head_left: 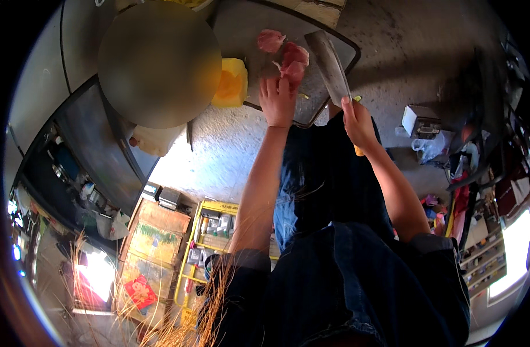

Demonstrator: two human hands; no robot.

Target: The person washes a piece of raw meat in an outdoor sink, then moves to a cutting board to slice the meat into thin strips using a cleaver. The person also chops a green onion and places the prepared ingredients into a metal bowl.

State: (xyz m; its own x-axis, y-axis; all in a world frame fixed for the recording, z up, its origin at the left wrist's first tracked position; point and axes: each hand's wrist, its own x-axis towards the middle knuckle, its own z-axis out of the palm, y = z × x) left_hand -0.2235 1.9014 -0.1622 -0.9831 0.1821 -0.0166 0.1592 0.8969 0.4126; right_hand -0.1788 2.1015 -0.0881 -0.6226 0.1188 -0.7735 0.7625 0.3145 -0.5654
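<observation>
A piece of raw meat (294, 62) lies on the dark board (242, 29), which has a black rim. My left hand (278, 103) has its curled fingers on the near end of the meat, holding it against the board. My right hand (358, 122) grips a cleaver (330, 68) by its handle. Its broad grey blade points away from me, just right of the meat, and I cannot tell whether it touches the board. A smaller lump of raw meat (271, 40) sits farther off to the left. Beside the board's left edge is a yellow-orange block (231, 84), perhaps a pumpkin piece.
A large blurred disc hides the area at the upper left. A box (421, 121) and a clear plastic bag (431, 147) lie on the floor to the right. At the lower left stand a yellow metal rack (191, 254) and a worn wooden cabinet (155, 231).
</observation>
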